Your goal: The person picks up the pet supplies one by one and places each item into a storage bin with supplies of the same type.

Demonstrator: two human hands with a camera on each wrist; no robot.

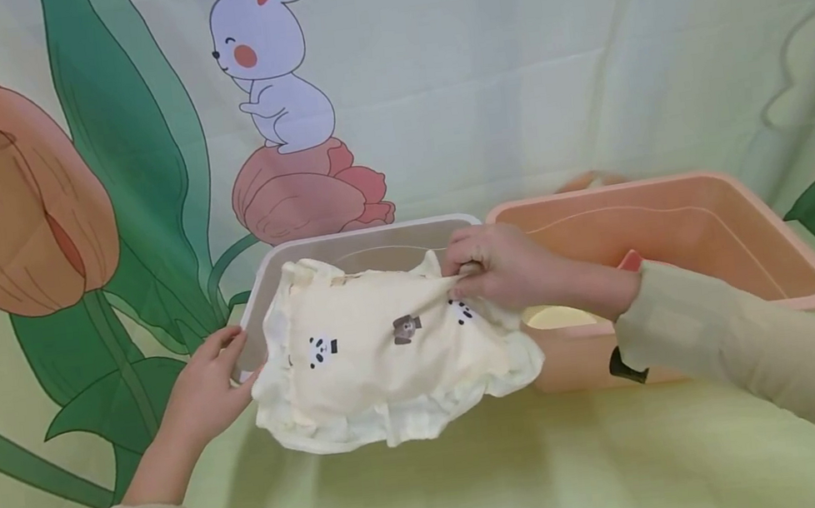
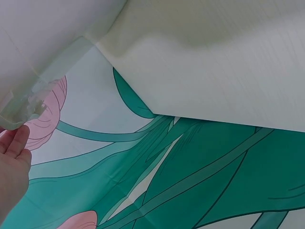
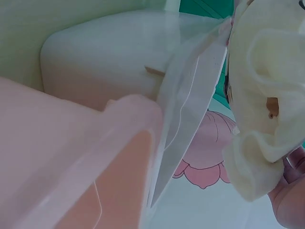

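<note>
A cream pillow (image 1: 372,342) with a ruffled edge and small panda and dog prints hangs over the light grey plastic bin (image 1: 367,232), hiding most of its inside. My right hand (image 1: 499,264) pinches the pillow's upper right part between thumb and fingers, bunching the cloth. In the right wrist view, the pillow (image 3: 262,86) is at the right, beside the bins. My left hand (image 1: 204,386) holds the left rim of the grey bin, next to the pillow's left ruffle. The left wrist view shows fingers (image 2: 16,143) at the bin's rim.
A pink bin (image 1: 641,187) stands right beside the grey one, with a pale yellow item (image 1: 558,317) and a red item (image 1: 631,260) showing in it. Both bins sit on a light green tabletop (image 1: 435,494). Behind hangs a printed curtain (image 1: 507,67) with tulips and a rabbit.
</note>
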